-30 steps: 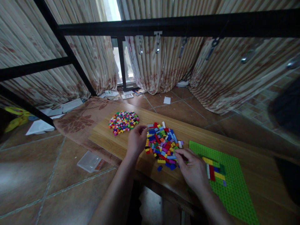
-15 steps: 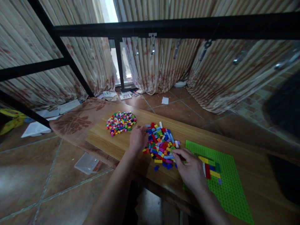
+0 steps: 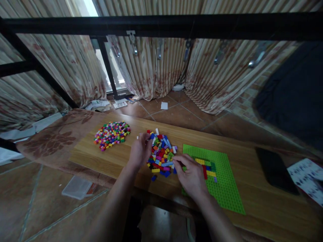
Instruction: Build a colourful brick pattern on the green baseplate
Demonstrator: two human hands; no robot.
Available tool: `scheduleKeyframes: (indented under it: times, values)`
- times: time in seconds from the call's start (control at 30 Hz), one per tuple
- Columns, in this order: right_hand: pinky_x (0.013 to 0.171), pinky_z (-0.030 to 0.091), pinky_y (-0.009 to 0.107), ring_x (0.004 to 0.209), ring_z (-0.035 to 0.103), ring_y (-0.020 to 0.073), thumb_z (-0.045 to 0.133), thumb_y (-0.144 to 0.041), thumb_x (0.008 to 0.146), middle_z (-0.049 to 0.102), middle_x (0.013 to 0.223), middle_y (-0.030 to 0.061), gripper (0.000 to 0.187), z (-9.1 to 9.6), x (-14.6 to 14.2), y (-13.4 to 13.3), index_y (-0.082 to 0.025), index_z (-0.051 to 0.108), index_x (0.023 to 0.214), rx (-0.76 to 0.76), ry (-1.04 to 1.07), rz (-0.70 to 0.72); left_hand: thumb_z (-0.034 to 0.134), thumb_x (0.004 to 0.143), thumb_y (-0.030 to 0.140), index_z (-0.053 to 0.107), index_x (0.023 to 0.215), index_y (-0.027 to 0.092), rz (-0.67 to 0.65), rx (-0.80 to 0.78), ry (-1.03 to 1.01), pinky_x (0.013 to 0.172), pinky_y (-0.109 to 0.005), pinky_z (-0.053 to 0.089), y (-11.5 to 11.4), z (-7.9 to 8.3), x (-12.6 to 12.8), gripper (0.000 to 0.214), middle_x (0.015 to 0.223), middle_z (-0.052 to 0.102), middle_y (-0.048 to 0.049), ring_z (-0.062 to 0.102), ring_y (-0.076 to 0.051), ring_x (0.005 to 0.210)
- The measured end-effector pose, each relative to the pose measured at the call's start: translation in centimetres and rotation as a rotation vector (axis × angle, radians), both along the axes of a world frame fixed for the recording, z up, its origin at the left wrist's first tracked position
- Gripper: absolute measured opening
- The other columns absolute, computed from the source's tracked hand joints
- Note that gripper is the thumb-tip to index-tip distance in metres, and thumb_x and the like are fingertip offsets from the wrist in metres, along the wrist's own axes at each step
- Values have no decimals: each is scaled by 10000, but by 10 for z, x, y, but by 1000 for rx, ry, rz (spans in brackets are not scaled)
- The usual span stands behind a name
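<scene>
A heap of mixed toy building bricks lies mid-table between my two hands. At its left edge is my left hand, fingers curled in and closed, with a blue brick by the fingertips. Whatever those fingers hold is hidden. My right hand reaches to the heap's right side, thumb and forefinger drawn together in a pinch; I cannot make out what is between them. Behind and beneath it lies a green baseplate, on which yellow, red, blue and green bricks are joined in a flat group, partly covered by the hand.
A second pile of smaller bricks sits on the left of the wooden table. A black flat object and a printed sheet are at the right. A dark metal rail crosses above. A clear plastic box is on the floor.
The view has swung to the right, so everything appears further left and the black object and printed sheet now show fully. Both hands stay at the heap, with only slight finger movement.
</scene>
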State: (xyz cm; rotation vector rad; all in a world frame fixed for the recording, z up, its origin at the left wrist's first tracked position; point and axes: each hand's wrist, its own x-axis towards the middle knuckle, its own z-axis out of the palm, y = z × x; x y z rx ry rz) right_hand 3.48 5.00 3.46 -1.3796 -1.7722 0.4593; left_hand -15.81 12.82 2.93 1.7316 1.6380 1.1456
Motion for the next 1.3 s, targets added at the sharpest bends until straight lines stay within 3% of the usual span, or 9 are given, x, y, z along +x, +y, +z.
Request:
scheduleKeyframes:
  times: [0.13,0.23,0.37,0.53,0.7,0.83,1.03,1.13,1.3]
  values:
    - [735,498,277,789,648,164,505,-231,897,681,837,21,177,1,4,0,-240,681,886,3,31,-9,616,794,305,606,885,158,-37,-93,-376,683,-242,504,1,2,8,173,811,669,-27,627,-140,733]
    - [725,502,281,772,639,164,505,-266,900,675,847,31,185,1,5,2,-225,681,935,-21,95,-41,676,744,368,609,846,149,-148,-242,-669,599,-214,488,-4,8,17,250,705,635,4,591,-107,618]
    - [684,521,277,753,629,157,549,-348,877,671,931,52,289,-1,1,6,-197,637,1108,-105,267,-81,731,712,374,632,955,149,-323,-398,-841,624,-214,500,-20,14,36,345,747,654,-6,592,-98,632]
    - [730,530,296,792,644,166,589,-357,852,686,937,48,310,-4,1,9,-201,625,1117,-142,393,-73,736,731,401,648,918,148,-511,-469,-842,697,-233,509,-33,17,53,326,818,649,-19,597,-102,684]
    - [710,504,283,751,620,159,608,-308,830,665,842,23,194,-4,4,8,-198,683,972,-113,331,-82,680,793,412,636,925,141,-519,-363,-739,664,-217,481,-33,15,52,304,776,619,-7,570,-100,670]
    - [697,496,279,723,613,156,638,-344,815,671,801,17,174,-4,4,7,-196,692,892,-168,404,-31,658,811,416,631,875,132,-548,-257,-633,634,-202,449,-32,12,50,292,747,603,-4,540,-103,666]
    - [671,498,280,692,628,167,713,-378,737,702,750,19,215,-8,12,11,-184,703,829,-338,572,54,652,807,454,643,864,119,-622,-332,-560,589,-200,434,-30,15,43,339,718,593,-1,520,-97,621]
    - [657,500,284,684,630,170,717,-372,721,714,781,26,226,-11,16,13,-190,709,855,-357,533,19,661,788,483,636,811,127,-552,-341,-556,555,-197,441,-25,16,35,357,681,581,12,524,-90,579]
    - [674,491,297,678,609,165,633,-270,769,673,784,21,158,-12,8,14,-208,713,889,-187,138,-124,737,694,508,642,819,139,-251,-291,-730,547,-208,490,-16,13,27,402,709,616,18,552,-85,557]
